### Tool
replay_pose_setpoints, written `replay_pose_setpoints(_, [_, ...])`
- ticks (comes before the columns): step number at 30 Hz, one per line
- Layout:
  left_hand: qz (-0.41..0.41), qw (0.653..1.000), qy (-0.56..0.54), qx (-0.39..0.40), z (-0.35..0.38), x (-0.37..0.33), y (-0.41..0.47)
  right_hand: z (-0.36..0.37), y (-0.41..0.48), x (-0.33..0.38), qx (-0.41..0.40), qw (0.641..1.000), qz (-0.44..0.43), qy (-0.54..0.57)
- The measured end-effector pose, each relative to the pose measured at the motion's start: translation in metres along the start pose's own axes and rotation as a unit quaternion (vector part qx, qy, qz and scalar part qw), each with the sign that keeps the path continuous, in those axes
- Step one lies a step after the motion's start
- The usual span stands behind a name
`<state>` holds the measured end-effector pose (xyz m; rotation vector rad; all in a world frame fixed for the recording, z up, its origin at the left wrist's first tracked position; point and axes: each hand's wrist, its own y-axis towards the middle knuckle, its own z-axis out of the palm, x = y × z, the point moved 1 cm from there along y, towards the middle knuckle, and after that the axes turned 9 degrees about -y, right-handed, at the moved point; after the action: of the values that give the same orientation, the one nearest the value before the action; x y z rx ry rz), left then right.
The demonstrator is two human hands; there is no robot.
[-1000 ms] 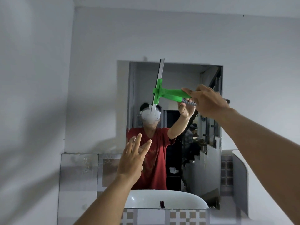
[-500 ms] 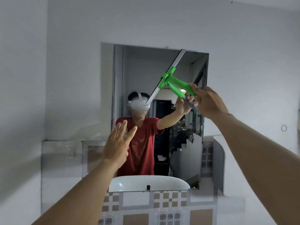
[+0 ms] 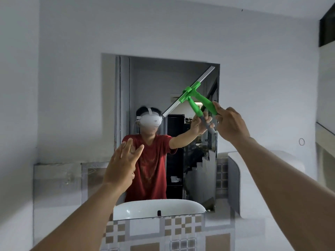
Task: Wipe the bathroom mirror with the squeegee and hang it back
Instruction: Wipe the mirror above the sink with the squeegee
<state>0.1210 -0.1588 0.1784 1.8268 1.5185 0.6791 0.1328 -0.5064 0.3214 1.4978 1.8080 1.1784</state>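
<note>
Green plastic makes up the squeegee (image 3: 194, 96), which has a long silver blade. The right hand (image 3: 229, 124) holds its handle, with the grip closed tight around the lower end. The blade lies flat on the mirror (image 3: 154, 84) and slants from the top right corner down toward the middle. The mirror hangs on a white wall (image 3: 72, 69).

The left hand (image 3: 121, 164) is up in front of the mirror's lower left part. Its fingers are spread and it holds nothing. I cannot tell if it touches the glass.

In the mirror you can see a person in a red shirt. A white sink (image 3: 157, 208) shows at the bottom of the glass. Brown and white tiles (image 3: 181, 230) sit under the mirror.
</note>
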Motion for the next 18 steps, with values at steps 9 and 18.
replay_pose_setpoints(9, [0.026, 0.998, 0.050, -0.005, 0.000, 0.004, -0.001, 0.041, -0.051, 0.027, -0.007, 0.989, 0.108, 0.105])
replay_pose_setpoints(18, [0.050, 0.997, 0.058, -0.002, 0.001, 0.014, 0.000, 0.060, -0.085, 0.062, 0.014, 0.979, 0.153, 0.134])
